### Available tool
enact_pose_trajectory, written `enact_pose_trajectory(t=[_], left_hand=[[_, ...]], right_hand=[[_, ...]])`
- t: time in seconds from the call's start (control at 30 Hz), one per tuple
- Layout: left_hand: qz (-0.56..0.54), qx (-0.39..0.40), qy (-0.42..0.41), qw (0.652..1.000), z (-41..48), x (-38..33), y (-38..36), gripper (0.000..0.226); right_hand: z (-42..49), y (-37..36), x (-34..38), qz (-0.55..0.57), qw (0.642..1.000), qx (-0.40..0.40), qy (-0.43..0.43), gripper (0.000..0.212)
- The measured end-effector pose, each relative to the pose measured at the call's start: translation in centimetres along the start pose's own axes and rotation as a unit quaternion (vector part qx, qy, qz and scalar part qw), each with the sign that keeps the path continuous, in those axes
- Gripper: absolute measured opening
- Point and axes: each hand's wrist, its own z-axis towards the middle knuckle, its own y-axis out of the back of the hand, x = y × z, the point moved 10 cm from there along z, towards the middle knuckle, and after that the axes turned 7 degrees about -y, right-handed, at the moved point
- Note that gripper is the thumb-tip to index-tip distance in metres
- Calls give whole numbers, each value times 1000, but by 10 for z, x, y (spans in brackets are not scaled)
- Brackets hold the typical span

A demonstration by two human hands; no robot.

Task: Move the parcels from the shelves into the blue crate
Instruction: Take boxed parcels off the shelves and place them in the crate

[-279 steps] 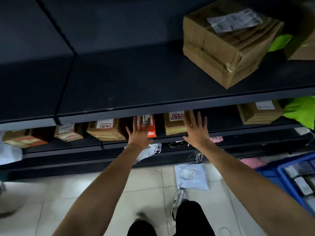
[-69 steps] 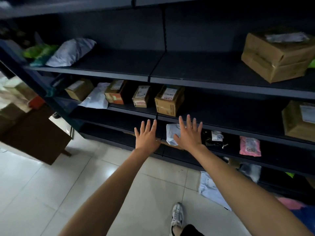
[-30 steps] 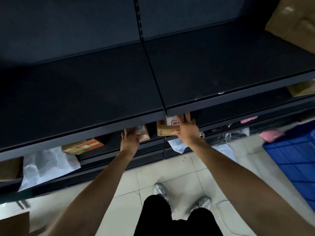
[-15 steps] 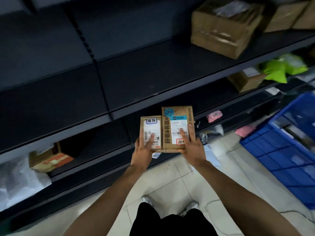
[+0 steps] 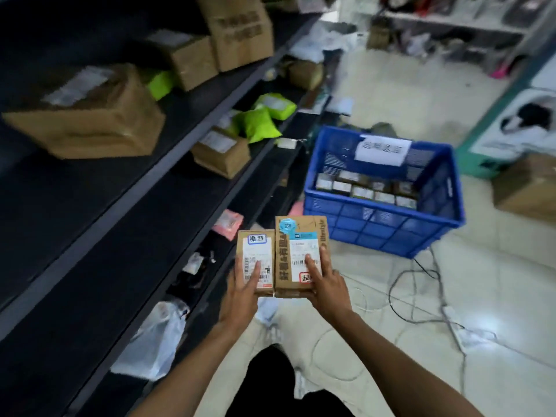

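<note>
1. Our left hand (image 5: 240, 291) is closed around the small box (image 5: 256, 261), thumb flat across its label; our right hand (image 5: 326, 288) grips the larger box (image 5: 301, 254) the same way. The two boxes sit side by side, edges touching, held level in front of us.
2. A second ago both hands were reaching under the shelf edge for these boxes; now the boxes are clear of the shelves (image 5: 126, 188) and we have turned toward the crate.
3. The blue crate (image 5: 382, 227) stands on the floor ahead and to the right, well apart from the boxes, with a row of small parcels already along its far side.
4. We judge the pick done and the carry under way; setting both boxes in the crate's free near side is what remains.
5. Many parcels remain on the shelves, so the task is far from finished.
</note>
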Motion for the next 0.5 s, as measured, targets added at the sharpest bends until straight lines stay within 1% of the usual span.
enact_pose_trajectory(t=[0.1,0.2,0.33,0.43,0.5], left_hand=[[1,36,-62,997,58,-48,-18,91],[9,63,-111,992,122,-88,-36,89],[1,81,-141,987,211,-127,-54,90],[-18,116,-156,981,270,-148,-65,89],[-5,142,-174,975,310,-165,-72,86]], right_hand=[[14,9,-59,14,997,-3,-73,100],[41,16,-110,22,992,7,-125,102],[100,36,-167,6,984,13,-177,104],[142,50,-198,1,980,21,-199,105],[167,59,-222,0,975,16,-223,103]])
